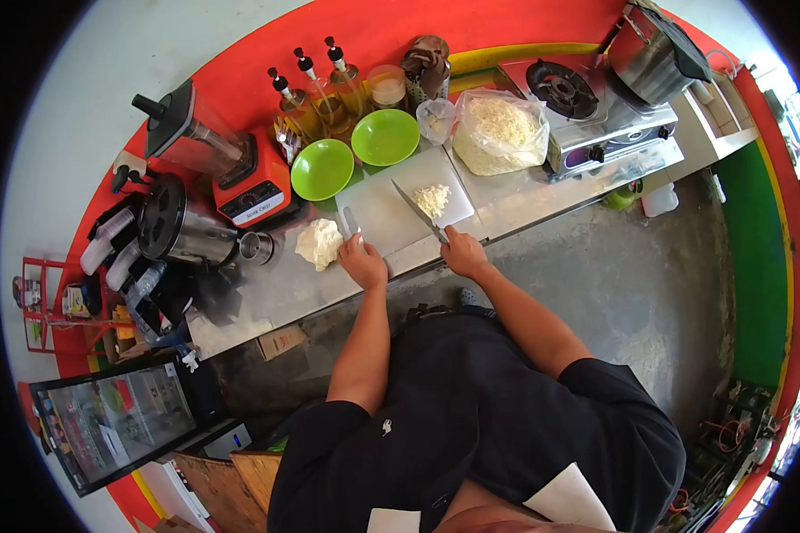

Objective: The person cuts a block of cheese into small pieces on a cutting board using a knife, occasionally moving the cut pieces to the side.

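Note:
My right hand [464, 252] is closed round the handle of a large knife [415, 208], whose blade lies over the white cutting board [378, 189]. Just right of the blade is a small pile of chopped pale food [432, 201]. My left hand [362, 261] is closed on the handle of a second, smaller blade [350, 220] at the board's left edge. A pale lump like dough or cheese [319, 244] sits on the counter beside my left hand. Two green bowls [323, 170] [386, 138] stand behind the board, along with a plastic bag of shredded food [501, 131].
A red blender [252, 178] and a steel pot [187, 226] stand at the left. Oil bottles [331, 104] line the back wall. On the right are a gas stove [609, 129] and a large pot [653, 58]. The counter's front edge [347, 289] runs before me.

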Motion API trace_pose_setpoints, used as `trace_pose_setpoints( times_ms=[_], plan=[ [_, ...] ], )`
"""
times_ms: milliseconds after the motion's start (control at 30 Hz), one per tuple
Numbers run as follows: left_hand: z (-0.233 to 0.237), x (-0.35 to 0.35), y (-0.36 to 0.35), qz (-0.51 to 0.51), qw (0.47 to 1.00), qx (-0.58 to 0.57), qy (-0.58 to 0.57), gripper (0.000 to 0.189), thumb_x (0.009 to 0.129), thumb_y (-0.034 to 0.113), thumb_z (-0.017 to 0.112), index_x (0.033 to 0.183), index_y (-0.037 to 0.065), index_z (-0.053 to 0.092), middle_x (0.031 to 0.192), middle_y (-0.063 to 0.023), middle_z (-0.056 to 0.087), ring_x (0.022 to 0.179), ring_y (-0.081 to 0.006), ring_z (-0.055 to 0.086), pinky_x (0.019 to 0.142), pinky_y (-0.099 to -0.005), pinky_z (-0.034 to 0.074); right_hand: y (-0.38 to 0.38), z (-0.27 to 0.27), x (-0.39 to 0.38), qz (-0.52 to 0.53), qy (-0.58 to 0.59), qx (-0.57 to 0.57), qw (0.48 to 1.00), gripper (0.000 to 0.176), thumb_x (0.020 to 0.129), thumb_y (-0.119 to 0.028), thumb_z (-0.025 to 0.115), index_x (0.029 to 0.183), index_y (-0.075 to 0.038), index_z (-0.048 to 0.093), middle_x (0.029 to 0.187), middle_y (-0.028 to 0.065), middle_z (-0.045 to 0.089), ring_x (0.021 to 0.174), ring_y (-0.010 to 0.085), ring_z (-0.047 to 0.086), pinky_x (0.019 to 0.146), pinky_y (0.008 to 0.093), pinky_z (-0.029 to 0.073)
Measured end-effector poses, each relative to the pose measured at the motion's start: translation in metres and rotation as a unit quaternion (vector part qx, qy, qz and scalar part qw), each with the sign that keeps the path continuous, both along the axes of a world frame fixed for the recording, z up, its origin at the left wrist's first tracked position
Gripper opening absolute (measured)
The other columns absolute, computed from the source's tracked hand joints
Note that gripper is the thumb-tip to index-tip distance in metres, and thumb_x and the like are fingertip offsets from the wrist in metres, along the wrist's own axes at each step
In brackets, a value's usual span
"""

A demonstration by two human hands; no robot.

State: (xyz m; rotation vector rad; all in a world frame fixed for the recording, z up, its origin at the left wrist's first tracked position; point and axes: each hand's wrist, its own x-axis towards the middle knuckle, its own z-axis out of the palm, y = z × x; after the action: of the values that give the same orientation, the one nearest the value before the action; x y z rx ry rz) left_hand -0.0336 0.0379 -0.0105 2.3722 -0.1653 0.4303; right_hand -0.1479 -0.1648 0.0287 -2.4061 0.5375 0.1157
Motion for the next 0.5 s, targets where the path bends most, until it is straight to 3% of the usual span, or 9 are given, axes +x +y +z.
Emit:
trace_pose_setpoints(
  times_ms=[167,233,367,500],
  plan=[
    [0.017,0.002,-0.025,-0.039,0.996,-0.077,-0.004,0.027,0.084,0.000,0.065,0.111,0.005,0.067,0.100,-0.0113,0.067,0.101,-0.0325,0.060,0.092,-0.0437,0.045,-0.001,-0.003,-0.002,0.017,-0.009,-0.020,1.000,0.028,0.091,-0.020,0.053,0.113,-0.001,0.051,0.092,0.0291,0.069,0.089,0.0490,0.065,0.083,0.0590,0.049],
    [0.019,0.002,-0.034,-0.130,0.988,-0.083,0.007,0.025,0.085,0.001,0.065,0.109,0.005,0.067,0.098,-0.0122,0.067,0.097,-0.0325,0.061,0.088,-0.0422,0.047,0.000,-0.001,-0.002,0.020,0.010,-0.025,0.999,0.030,0.092,-0.019,0.053,0.116,-0.001,0.051,0.093,0.0291,0.069,0.090,0.0489,0.065,0.084,0.0589,0.049],
    [0.013,0.003,-0.040,-0.176,0.980,0.001,0.096,0.023,0.081,0.000,0.068,0.102,0.008,0.073,0.104,-0.0112,0.067,0.102,-0.0329,0.060,0.091,-0.0433,0.048,0.004,-0.002,-0.004,-0.009,0.000,-0.003,1.000,0.031,0.091,-0.018,0.053,0.116,-0.001,0.048,0.090,0.0313,0.067,0.088,0.0507,0.064,0.081,0.0607,0.048],
    [0.024,0.002,-0.049,-0.172,0.984,0.023,0.044,0.024,0.079,0.001,0.068,0.102,0.007,0.074,0.104,-0.0112,0.068,0.099,-0.0330,0.062,0.089,-0.0434,0.050,0.007,0.007,-0.008,0.011,0.007,-0.008,1.000,0.031,0.095,-0.023,0.054,0.116,-0.001,0.047,0.089,0.0308,0.068,0.087,0.0509,0.064,0.080,0.0600,0.049]
  ],
)
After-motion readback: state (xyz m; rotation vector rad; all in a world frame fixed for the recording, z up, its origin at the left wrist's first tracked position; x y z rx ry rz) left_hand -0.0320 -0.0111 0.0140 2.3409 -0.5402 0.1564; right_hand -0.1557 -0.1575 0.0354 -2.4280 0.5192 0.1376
